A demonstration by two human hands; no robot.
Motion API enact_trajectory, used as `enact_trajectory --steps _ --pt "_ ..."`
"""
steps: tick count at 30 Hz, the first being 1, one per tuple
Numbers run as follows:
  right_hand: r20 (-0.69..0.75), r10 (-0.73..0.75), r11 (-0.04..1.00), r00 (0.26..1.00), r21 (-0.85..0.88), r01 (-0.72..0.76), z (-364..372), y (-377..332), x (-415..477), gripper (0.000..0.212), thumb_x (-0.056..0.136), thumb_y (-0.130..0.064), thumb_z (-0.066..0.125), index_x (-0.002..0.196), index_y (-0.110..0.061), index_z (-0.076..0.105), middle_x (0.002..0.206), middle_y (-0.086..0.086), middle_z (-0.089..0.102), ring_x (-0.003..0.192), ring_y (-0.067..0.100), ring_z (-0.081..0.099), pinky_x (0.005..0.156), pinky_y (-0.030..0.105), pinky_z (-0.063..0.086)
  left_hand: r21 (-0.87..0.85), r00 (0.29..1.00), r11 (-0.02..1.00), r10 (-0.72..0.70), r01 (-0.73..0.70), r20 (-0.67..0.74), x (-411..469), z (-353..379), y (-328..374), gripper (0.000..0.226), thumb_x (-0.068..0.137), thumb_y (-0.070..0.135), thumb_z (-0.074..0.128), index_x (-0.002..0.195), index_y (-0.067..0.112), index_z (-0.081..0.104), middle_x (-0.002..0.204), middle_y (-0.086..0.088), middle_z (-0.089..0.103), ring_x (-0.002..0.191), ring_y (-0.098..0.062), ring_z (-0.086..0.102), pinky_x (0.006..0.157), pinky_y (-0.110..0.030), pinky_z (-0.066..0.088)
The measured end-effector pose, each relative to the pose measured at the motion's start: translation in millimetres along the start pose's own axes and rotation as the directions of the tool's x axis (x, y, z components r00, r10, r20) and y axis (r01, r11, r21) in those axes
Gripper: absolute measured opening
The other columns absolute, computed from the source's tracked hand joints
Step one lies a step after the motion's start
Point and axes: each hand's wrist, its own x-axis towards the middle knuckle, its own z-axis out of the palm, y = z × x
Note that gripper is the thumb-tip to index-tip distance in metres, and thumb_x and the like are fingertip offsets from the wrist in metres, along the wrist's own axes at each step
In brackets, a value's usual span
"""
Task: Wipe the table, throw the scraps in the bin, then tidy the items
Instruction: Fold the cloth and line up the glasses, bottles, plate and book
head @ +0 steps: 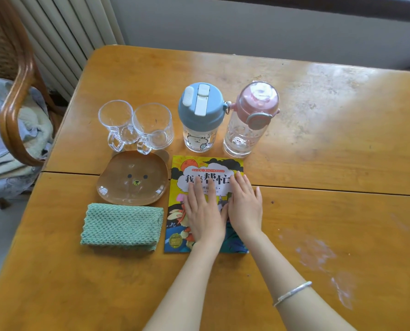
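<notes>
In the head view, we have both hands lying flat, side by side, on the colourful paperback picture book (204, 168). The left hand (204, 211) and right hand (244, 206) have straight fingers (194, 187) pressing on the cover and gripping nothing. The book lies on the orange-brown wooden tabletop (318, 139), just right of the folded green waffle-weave cloth (122, 224) and the brown bear-faced plate (133, 180).

Behind them stand, in a row, two clear glass mugs (114, 120) (153, 126), a clear bottle with a blue lid (200, 115) and a clear bottle with a pink lid (251, 118).

We judge this to be the tidying step, with the book being squared into place. To do it well, we would keep our palms light and slide the book rather than lift it. Its left edge should run parallel to the cloth, and its top edge should stay apart from the bottles so that nothing tips.

Whitish smears (318, 256) show on the tabletop at the right and may want another wipe. We see no scraps, and no bin is in view.
</notes>
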Motion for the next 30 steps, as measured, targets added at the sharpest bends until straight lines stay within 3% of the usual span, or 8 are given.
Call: enact_trajectory --steps 3,4,8,12,19,22,30 --pt "0.017 0.043 0.998 0.999 0.052 -0.043 -3.0 -6.7 -2.7 0.050 0.096 -0.010 0.030 0.144 -0.018 0.021 0.157 0.000 0.010 0.146 0.014 0.004 0.119 0.038 0.005 -0.155 0.999 0.988 0.014 -0.008 0.038 0.5 -4.3 0.4 0.061 0.088 0.038 0.054 0.142 0.019 0.031 0.153 -0.014 0.020 0.142 -0.032 0.016 0.114 -0.046 0.019" --pt "0.014 0.052 0.995 0.999 0.079 -0.053 -4.3 -9.0 -5.7 0.049 0.095 -0.009 0.031 0.143 -0.017 0.023 0.157 0.001 0.011 0.146 0.015 0.004 0.119 0.037 0.006 -0.208 0.999 0.978 0.014 -0.004 0.050 -1.2 -7.6 -0.3 0.056 0.091 0.035 0.051 0.141 0.019 0.032 0.155 -0.013 0.016 0.143 -0.031 0.012 0.115 -0.045 0.017" --pt "-0.005 0.086 0.980 0.996 0.182 -0.083 -6.3 -16.0 -17.9 0.047 0.095 -0.007 0.035 0.141 -0.015 0.030 0.156 0.003 0.018 0.146 0.017 0.007 0.119 0.036 0.010 -0.316 0.995 0.948 -0.005 -0.027 -0.101 -8.4 -20.0 -3.8 0.034 0.085 0.017 0.062 0.118 0.010 0.059 0.144 -0.015 0.040 0.134 -0.034 0.035 0.104 -0.047 0.035" --pt "0.015 0.093 0.980 0.996 0.177 -0.094 -4.7 -21.8 -29.8 0.046 0.095 -0.008 0.035 0.141 -0.013 0.029 0.155 0.003 0.021 0.146 0.017 0.010 0.118 0.033 0.016 -0.390 0.999 0.921 0.015 -0.027 -0.033 -14.9 -29.6 -14.4 0.030 0.090 0.017 0.051 0.119 0.010 0.056 0.144 -0.010 0.038 0.134 -0.028 0.031 0.107 -0.040 0.032" --pt "-0.012 0.130 0.961 0.991 0.246 -0.123 -4.5 -50.5 -62.8 0.047 0.093 -0.011 0.042 0.139 -0.011 0.033 0.147 0.005 0.038 0.140 0.020 0.026 0.112 0.033 0.028 -0.492 0.997 0.870 0.057 -0.024 0.052 -32.3 -57.6 -44.7 0.035 0.089 0.022 0.052 0.122 0.011 0.052 0.138 -0.005 0.043 0.127 -0.022 0.037 0.102 -0.029 0.031" --pt "-0.011 0.177 0.941 0.984 0.295 -0.166 -4.9 -55.0 -74.1 0.047 0.091 -0.008 0.043 0.138 -0.011 0.035 0.143 0.006 0.042 0.136 0.022 0.031 0.108 0.033 0.031 -0.590 0.993 0.805 0.004 0.067 0.119 -36.4 -64.5 -51.3 0.036 0.087 0.020 0.054 0.122 0.010 0.052 0.132 -0.006 0.049 0.120 -0.024 0.045 0.099 -0.032 0.035" --pt "-0.034 0.245 0.896 0.969 0.391 -0.213 -12.9 -71.8 -110.9 0.049 0.091 -0.012 0.046 0.138 -0.011 0.035 0.141 0.005 0.046 0.134 0.022 0.036 0.104 0.031 0.031 -0.673 0.985 0.731 0.010 0.111 0.173 -61.3 -84.4 -63.9 0.036 0.088 0.024 0.054 0.122 0.011 0.050 0.125 -0.009 0.052 0.116 -0.024 0.047 0.095 -0.033 0.040"
